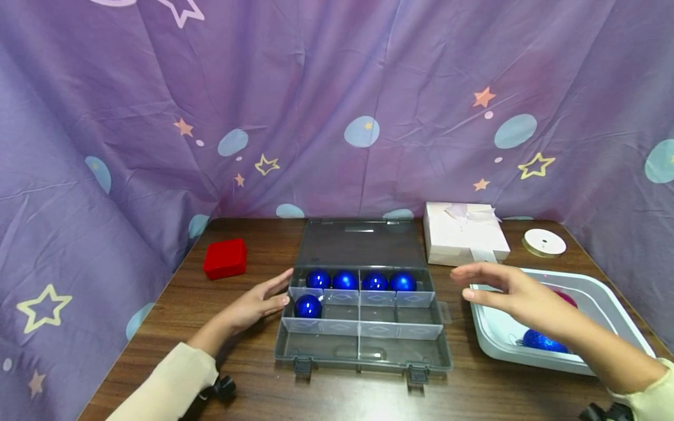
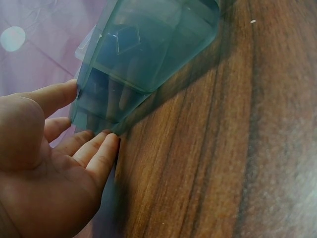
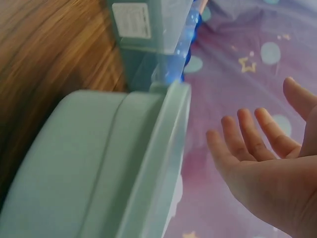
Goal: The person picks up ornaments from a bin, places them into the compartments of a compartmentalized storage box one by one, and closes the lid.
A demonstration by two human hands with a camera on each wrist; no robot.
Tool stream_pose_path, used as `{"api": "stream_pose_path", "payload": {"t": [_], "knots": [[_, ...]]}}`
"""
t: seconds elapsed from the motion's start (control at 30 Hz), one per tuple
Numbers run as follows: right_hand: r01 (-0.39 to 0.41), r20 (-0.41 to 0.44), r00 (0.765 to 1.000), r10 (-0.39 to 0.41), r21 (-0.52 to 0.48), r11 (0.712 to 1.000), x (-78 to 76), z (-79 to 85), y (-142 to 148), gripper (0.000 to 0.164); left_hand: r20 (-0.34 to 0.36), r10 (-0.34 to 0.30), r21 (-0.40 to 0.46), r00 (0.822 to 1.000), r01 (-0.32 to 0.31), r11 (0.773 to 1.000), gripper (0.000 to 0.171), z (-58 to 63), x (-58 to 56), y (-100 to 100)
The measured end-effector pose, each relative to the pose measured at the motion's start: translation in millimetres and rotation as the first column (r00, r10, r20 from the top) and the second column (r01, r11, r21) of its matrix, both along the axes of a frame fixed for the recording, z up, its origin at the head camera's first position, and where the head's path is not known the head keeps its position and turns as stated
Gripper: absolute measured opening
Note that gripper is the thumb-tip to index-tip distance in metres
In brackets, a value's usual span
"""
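Observation:
A clear grey compartment box stands with its lid folded back on the table. Shiny blue ball ornaments fill its back row, and one more blue ball sits in the left compartment of the middle row. The front row holds nothing. My left hand touches the box's left side with extended fingers. Over the left rim of the pale plastic tub, my right hand hovers with nothing in it, fingers spread. Inside the tub lie a glittery blue ornament and a pink one, partly hidden by my forearm.
A red box lies at the back left. Behind the tub are a white gift box with a ribbon bow and a ribbon spool. A purple patterned cloth hangs behind the wooden table.

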State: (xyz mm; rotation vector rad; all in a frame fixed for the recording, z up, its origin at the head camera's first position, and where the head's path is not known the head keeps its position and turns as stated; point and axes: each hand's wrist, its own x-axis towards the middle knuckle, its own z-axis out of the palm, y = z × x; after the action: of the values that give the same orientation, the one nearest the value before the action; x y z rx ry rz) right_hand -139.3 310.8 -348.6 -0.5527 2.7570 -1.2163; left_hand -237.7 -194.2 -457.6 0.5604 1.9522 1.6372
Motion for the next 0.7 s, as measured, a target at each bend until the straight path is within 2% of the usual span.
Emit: {"api": "stream_pose_path", "payload": {"t": [0.1,0.2,0.47,0.6,0.7], "knots": [[0.038,0.007,0.999,-0.038,0.021,0.999,5.1,-2.5,11.6,0.031,0.002,-0.001,0.005,1.0,0.001,1.0,0.078,0.4,-0.1,-0.2],[0.036,-0.005,0.999,-0.036,0.03,0.999,9.9,-6.8,22.6,0.032,0.004,-0.002,0.011,1.0,0.002,1.0,0.078,0.6,0.0,-0.3],[-0.031,-0.017,0.999,0.032,0.048,0.998,15.6,-25.3,55.1,0.038,0.009,0.0,0.024,1.0,0.0,1.0,0.077,-1.7,-0.4,-0.5],[-0.051,-0.05,0.997,0.055,0.091,0.995,17.2,-35.8,71.0,0.041,0.009,-0.001,0.025,1.0,0.001,1.0,0.076,-2.4,-0.5,-0.4],[-0.067,-0.044,0.996,0.073,0.126,0.99,16.9,-42.0,82.1,0.042,0.004,0.001,0.022,1.0,-0.001,1.0,0.075,-2.3,-0.6,-0.5]]}}
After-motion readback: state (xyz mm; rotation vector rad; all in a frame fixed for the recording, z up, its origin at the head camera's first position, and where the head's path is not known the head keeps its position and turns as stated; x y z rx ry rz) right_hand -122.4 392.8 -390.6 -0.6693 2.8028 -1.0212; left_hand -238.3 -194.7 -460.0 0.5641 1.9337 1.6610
